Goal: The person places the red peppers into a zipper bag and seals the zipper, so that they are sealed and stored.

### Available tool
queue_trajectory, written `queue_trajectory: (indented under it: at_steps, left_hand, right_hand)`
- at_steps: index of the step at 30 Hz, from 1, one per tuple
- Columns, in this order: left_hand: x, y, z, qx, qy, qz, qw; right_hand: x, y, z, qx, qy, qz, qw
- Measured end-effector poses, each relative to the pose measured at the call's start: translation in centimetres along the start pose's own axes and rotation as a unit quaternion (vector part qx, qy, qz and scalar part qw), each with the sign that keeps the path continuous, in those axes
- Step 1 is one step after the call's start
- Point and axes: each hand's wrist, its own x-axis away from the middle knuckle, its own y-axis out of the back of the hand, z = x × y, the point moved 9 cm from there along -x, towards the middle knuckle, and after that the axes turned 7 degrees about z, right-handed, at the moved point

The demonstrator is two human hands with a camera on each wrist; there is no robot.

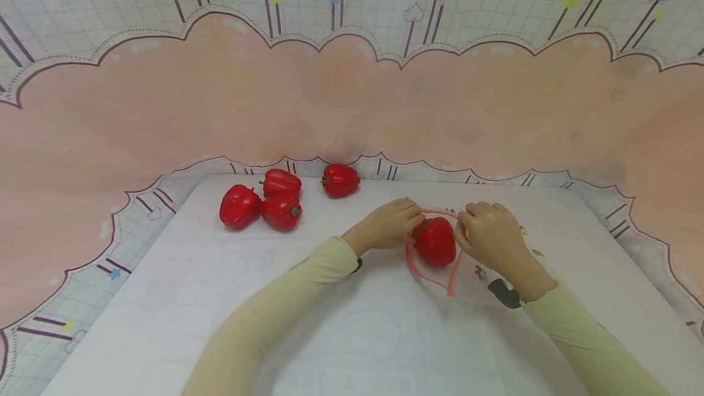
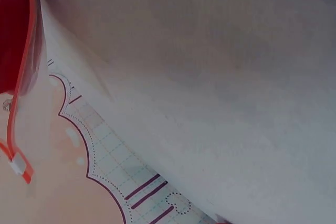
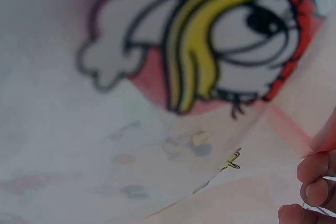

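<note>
A clear zip bag with a pink zipper edge (image 1: 452,285) and cartoon prints (image 3: 194,45) is held over the white table, its mouth spread apart. My left hand (image 1: 389,225) grips the left side of the mouth; my right hand (image 1: 488,234) pinches the right side, its fingertips (image 3: 315,192) showing in the right wrist view. Between the hands a red bell pepper (image 1: 436,243) lies within the pink outline; how deep it sits cannot be told. In the left wrist view, the zipper slider (image 2: 19,164) hangs below the pepper (image 2: 11,35).
At the back left of the table, three red bell peppers cluster: one on the left (image 1: 239,207), one behind (image 1: 282,183) and one in front (image 1: 282,211). Another pepper (image 1: 341,181) lies near the back edge. A patterned cloth (image 1: 352,109) rises behind the table (image 1: 165,316).
</note>
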Motion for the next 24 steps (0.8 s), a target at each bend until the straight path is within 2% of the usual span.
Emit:
queue_trajectory:
  at_steps: [3, 6, 13, 20, 24]
  left_hand:
    - [-0.4, -0.4, 0.0, -0.015, 0.017, -0.009, 0.9997]
    - [-0.6, -0.9, 0.1, -0.015, 0.029, 0.005, 0.9995]
    - [0.0, -1.0, 0.2, 0.003, 0.028, 0.027, 0.9992]
    - [1.9, -0.1, 0.7, 0.043, 0.031, 0.026, 0.9983]
    - [3.6, 0.3, 1.3, 0.043, 0.036, 0.04, 0.9976]
  right_hand:
    - [-0.1, 0.2, 0.0, 0.0, -0.003, -0.001, 1.0]
    - [-0.1, 0.2, -0.2, 0.0, -0.008, 0.002, 1.0]
    - [0.0, -0.1, -0.7, -0.006, -0.021, 0.012, 1.0]
    - [0.0, -0.3, -0.9, -0.01, -0.03, 0.027, 0.999]
    - [-0.1, -0.3, -1.0, -0.008, -0.033, 0.032, 0.999]
